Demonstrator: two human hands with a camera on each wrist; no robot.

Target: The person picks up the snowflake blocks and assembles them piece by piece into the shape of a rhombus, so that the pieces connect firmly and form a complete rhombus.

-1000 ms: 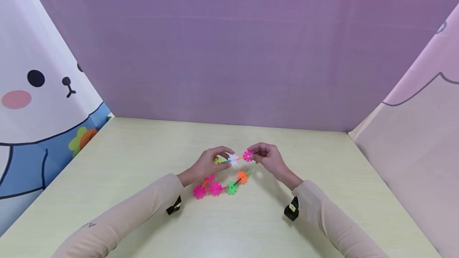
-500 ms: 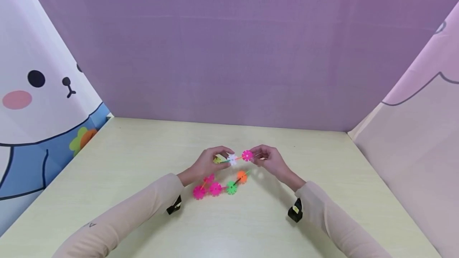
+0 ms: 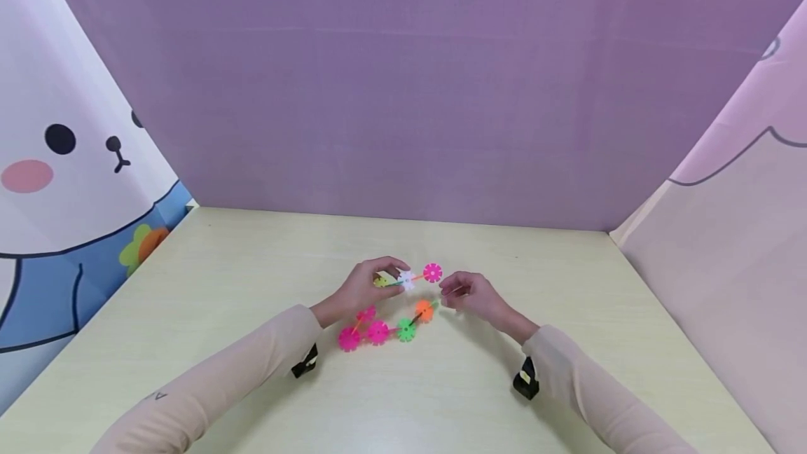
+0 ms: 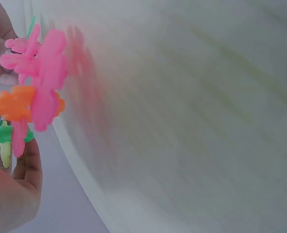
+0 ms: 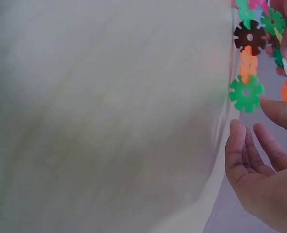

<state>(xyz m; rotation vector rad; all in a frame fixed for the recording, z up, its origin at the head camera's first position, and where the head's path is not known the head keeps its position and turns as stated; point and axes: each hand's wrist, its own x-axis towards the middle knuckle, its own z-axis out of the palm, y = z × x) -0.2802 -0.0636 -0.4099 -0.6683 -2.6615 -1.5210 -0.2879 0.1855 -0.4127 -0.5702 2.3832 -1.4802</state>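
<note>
My left hand (image 3: 362, 289) pinches a chain of notched plastic discs near its white disc (image 3: 406, 280). From there a short run leads right to a pink disc (image 3: 432, 272). The rest of the chain loops below the hand, with pink discs (image 3: 377, 332), a green disc (image 3: 406, 330) and an orange disc (image 3: 425, 311). In the left wrist view, pink discs (image 4: 51, 63) and an orange disc (image 4: 17, 103) overlap the left hand. My right hand (image 3: 476, 296) holds nothing. Its fingers are curved and apart, thumb tip right by the green end disc (image 5: 246, 93).
A pale wooden table (image 3: 403, 398) lies under both hands. Behind it stands a purple cloth wall (image 3: 403, 90). Printed cloth panels rise at the left (image 3: 69, 160) and right (image 3: 737, 244). Black wrist devices (image 3: 527, 378) hang under the sleeves.
My right hand has let go of the pink disc and moved down and slightly right, toward the green end disc. The left hand stays in place with the chain.
</note>
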